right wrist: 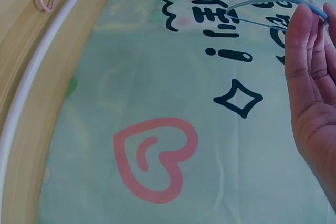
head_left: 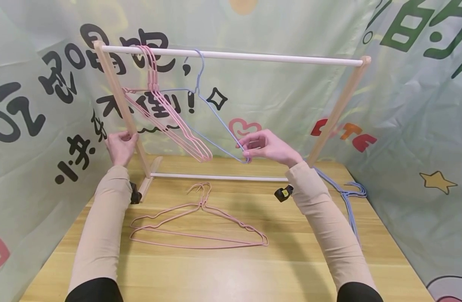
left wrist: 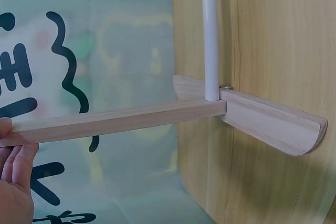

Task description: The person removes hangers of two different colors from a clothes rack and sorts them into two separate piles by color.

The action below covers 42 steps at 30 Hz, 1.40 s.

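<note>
A wooden rack with a white top bar (head_left: 231, 55) stands on the table. My left hand (head_left: 121, 147) grips its left post (left wrist: 121, 119) partway up, fingers below and thumb above in the left wrist view. On the bar hangs a blue hanger (head_left: 220, 119), its hook over the bar. My right hand (head_left: 268, 147) pinches this hanger's near lower corner between thumb and fingers; in the right wrist view the blue wire (right wrist: 310, 4) runs to the fingertips. Left of it, several pink hangers (head_left: 153, 79) hang close together on the bar.
Two pink hangers (head_left: 203, 204) lie overlapping on the table (head_left: 223, 277) in front of the rack. Several blue hangers (head_left: 346, 194) lie at the right, partly behind my right sleeve. A white lower bar (head_left: 219, 177) joins the rack's feet. A printed cloth (head_left: 284, 100) surrounds the table.
</note>
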Tool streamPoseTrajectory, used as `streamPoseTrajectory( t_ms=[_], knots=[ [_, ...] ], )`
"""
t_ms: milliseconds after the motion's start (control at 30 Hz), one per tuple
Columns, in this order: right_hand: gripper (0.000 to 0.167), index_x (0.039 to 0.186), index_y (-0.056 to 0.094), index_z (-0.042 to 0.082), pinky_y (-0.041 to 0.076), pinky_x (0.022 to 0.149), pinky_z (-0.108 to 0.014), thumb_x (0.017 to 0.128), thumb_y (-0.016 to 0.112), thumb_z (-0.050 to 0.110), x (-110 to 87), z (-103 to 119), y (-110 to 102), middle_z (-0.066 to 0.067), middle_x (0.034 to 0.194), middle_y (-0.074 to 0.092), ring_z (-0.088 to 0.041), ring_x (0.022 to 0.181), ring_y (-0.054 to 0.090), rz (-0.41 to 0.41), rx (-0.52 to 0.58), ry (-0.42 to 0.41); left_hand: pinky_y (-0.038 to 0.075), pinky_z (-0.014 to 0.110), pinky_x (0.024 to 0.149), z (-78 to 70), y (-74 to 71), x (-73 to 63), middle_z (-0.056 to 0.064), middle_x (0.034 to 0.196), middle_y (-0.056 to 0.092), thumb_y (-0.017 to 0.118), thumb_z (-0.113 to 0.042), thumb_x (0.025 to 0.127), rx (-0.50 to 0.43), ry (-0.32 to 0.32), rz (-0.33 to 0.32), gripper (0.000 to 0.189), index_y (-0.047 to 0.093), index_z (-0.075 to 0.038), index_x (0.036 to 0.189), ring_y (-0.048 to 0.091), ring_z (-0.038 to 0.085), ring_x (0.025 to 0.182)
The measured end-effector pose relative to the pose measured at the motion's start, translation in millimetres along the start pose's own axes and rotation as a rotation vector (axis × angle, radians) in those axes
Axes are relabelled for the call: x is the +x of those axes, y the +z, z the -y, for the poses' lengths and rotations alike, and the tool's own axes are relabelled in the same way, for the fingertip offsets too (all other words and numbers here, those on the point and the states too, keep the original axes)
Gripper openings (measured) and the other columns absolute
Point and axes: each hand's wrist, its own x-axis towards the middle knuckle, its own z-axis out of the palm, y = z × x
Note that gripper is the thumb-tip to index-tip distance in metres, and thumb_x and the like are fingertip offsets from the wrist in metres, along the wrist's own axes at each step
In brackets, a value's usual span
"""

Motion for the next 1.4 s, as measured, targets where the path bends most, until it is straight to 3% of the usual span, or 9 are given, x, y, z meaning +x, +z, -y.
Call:
streamPoseTrajectory(
  t_ms=[267, 367, 600, 1033, 1267, 1400],
  knots=[
    [0.027, 0.113, 0.067, -0.005, 0.057, 0.087, -0.029, 0.088, 0.073, 0.002, 1.2, 4.5, 4.2, 0.004, 0.1, 0.073, -0.012, 0.079, 0.071, -0.046, -0.011, 0.029, 0.047, 0.034, 0.108, -1.1, 0.5, 0.1, 0.023, 0.111, 0.073, 0.071, -0.021, 0.091, 0.018, 0.01, -0.006, 0.031, 0.074, -0.003, 0.117, 0.062, 0.001, 0.086],
    [0.025, 0.111, 0.068, -0.004, 0.057, 0.087, -0.029, 0.088, 0.073, 0.002, 1.2, 4.6, 5.4, 0.003, 0.1, 0.073, -0.012, 0.08, 0.07, -0.053, -0.01, 0.024, 0.047, 0.034, 0.107, -1.1, 1.1, 0.3, 0.023, 0.11, 0.073, 0.071, -0.02, 0.091, 0.017, 0.014, -0.009, 0.031, 0.074, -0.003, 0.116, 0.061, 0.0, 0.084],
    [0.023, 0.11, 0.068, -0.006, 0.058, 0.084, -0.03, 0.088, 0.073, 0.0, 0.9, 2.0, 6.2, 0.002, 0.098, 0.074, -0.012, 0.076, 0.07, -0.06, -0.004, 0.013, 0.047, 0.034, 0.107, 0.2, 2.1, -0.1, 0.023, 0.111, 0.073, 0.07, -0.02, 0.091, 0.021, 0.012, -0.004, 0.031, 0.074, -0.004, 0.117, 0.067, 0.022, 0.102],
    [0.022, 0.109, 0.066, -0.009, 0.059, 0.077, -0.03, 0.087, 0.07, -0.005, 2.5, -4.2, 10.7, 0.004, 0.088, 0.073, -0.012, 0.073, 0.071, -0.087, 0.026, -0.01, 0.043, 0.037, 0.112, -1.4, -0.2, 0.2, 0.025, 0.113, 0.071, 0.07, -0.018, 0.091, 0.001, 0.005, 0.003, 0.032, 0.072, -0.001, 0.119, 0.066, 0.033, 0.116],
    [0.021, 0.107, 0.066, -0.008, 0.06, 0.079, -0.032, 0.087, 0.071, -0.005, 5.3, -8.1, 14.5, -0.004, 0.088, 0.073, -0.015, 0.075, 0.073, -0.108, 0.048, -0.01, 0.042, 0.038, 0.113, -0.4, -0.6, 0.7, 0.025, 0.114, 0.07, 0.07, -0.019, 0.091, 0.001, 0.0, 0.005, 0.034, 0.071, -0.001, 0.12, 0.066, 0.034, 0.117],
    [0.026, 0.111, 0.062, -0.014, 0.06, 0.079, -0.032, 0.087, 0.069, -0.007, 6.7, -9.5, 17.6, 0.002, 0.087, 0.073, -0.012, 0.077, 0.072, -0.126, 0.051, -0.006, 0.042, 0.038, 0.113, 0.7, 0.0, 1.0, 0.026, 0.114, 0.07, 0.07, -0.016, 0.091, -0.006, -0.001, 0.004, 0.033, 0.071, 0.0, 0.12, 0.066, 0.033, 0.116]
  ],
)
